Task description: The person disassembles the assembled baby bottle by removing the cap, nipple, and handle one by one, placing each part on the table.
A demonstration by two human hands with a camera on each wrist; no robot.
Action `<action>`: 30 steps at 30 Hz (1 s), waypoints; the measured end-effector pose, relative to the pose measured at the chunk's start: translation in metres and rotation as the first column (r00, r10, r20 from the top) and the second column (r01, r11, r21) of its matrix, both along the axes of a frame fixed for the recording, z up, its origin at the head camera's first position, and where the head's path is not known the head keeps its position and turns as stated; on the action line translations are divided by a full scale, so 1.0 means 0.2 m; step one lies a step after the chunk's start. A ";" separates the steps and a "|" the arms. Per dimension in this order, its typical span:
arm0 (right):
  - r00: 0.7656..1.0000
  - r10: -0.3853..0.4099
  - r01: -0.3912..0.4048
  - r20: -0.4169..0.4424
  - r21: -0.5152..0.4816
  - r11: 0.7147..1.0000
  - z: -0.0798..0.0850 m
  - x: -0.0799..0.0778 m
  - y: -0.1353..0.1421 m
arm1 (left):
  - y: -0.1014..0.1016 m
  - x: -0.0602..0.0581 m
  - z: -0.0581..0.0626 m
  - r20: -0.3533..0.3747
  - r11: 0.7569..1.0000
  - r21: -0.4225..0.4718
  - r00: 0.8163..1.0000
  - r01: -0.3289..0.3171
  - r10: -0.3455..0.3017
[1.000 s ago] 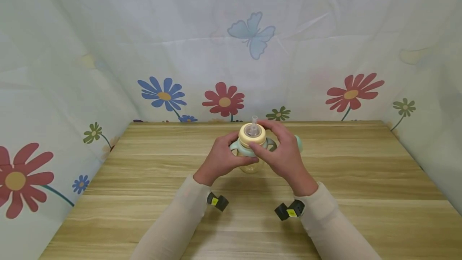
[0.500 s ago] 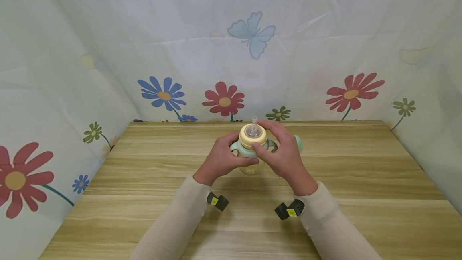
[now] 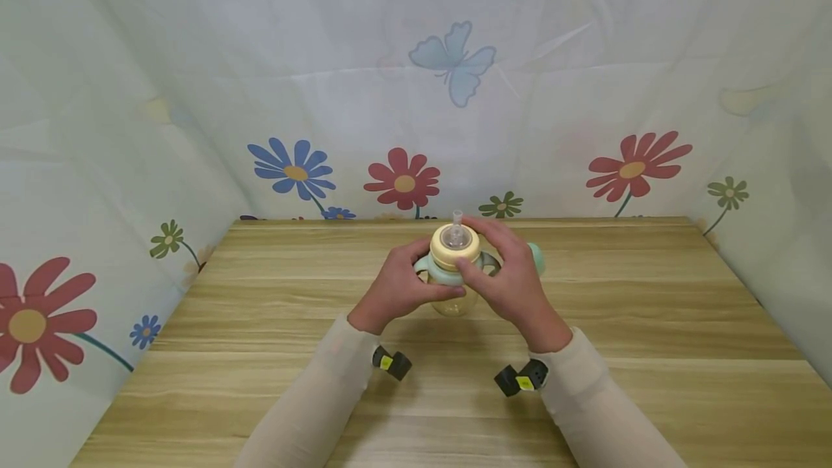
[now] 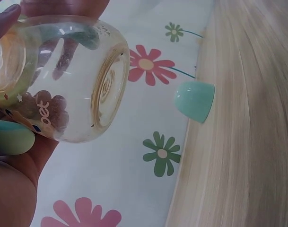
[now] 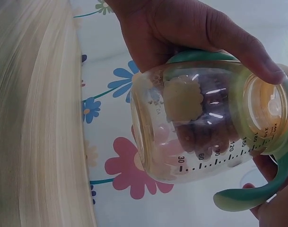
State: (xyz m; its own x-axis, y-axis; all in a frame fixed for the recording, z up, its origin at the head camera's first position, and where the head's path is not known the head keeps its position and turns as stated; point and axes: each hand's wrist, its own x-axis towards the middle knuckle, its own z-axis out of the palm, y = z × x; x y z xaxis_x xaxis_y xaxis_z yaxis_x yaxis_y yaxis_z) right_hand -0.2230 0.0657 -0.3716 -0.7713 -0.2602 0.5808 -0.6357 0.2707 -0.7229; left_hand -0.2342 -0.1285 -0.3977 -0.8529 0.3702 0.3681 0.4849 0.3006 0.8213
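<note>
Between the two hands a clear, amber-tinted baby bottle (image 3: 453,305) is held upright, a measuring scale printed on its side. Around its top sits a pale yellow screw collar (image 3: 445,256) with a clear nipple (image 3: 457,226) standing up from it. My left hand (image 3: 396,280) grips the bottle below the collar, thumb across the front and fingers behind. My right hand (image 3: 510,276) holds the collar, with thumb in front and forefinger at the far side. A mint-green handle (image 5: 257,194) curves out beside the bottle. The right hand partly hides the other side.
A mint-green dome cap (image 4: 196,100) stands on the wooden table (image 3: 260,331), partly hidden behind the right hand in the head view. A white curtain (image 3: 552,92) with printed flowers and a butterfly hangs behind the table and along its sides.
The right thumb has shifted slightly to the right along the front of the collar. The bottle sits very slightly lower in the head view; the left hand keeps its grip.
</note>
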 end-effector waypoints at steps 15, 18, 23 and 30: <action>0.996 -0.076 0.078 0.055 -0.034 0.996 0.01 0.01 -0.02 | 0.00 0.00 0.00 -0.004 0.999 -0.011 0.999 -0.047 0.047; 0.994 -0.091 0.094 0.066 -0.038 0.995 0.01 0.01 -0.02 | 0.00 0.00 0.00 -0.005 0.998 -0.014 0.999 -0.053 0.053; 0.992 -0.101 0.104 0.071 -0.036 0.994 0.01 0.01 -0.02 | 0.00 0.00 0.00 -0.002 0.998 -0.013 0.998 -0.057 0.057; 0.993 -0.107 0.109 0.058 -0.018 0.994 0.00 0.00 -0.02 | 0.00 0.00 0.00 0.003 0.999 -0.011 0.999 -0.053 0.053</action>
State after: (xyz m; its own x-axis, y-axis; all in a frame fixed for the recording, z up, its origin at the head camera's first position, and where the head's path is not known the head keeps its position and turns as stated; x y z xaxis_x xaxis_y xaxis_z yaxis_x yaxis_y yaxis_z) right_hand -0.2229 0.0623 -0.3712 -0.8260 -0.1619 0.5399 -0.5615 0.3199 -0.7631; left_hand -0.2335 -0.1280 -0.3969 -0.8724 0.3287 0.3619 0.4659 0.3345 0.8192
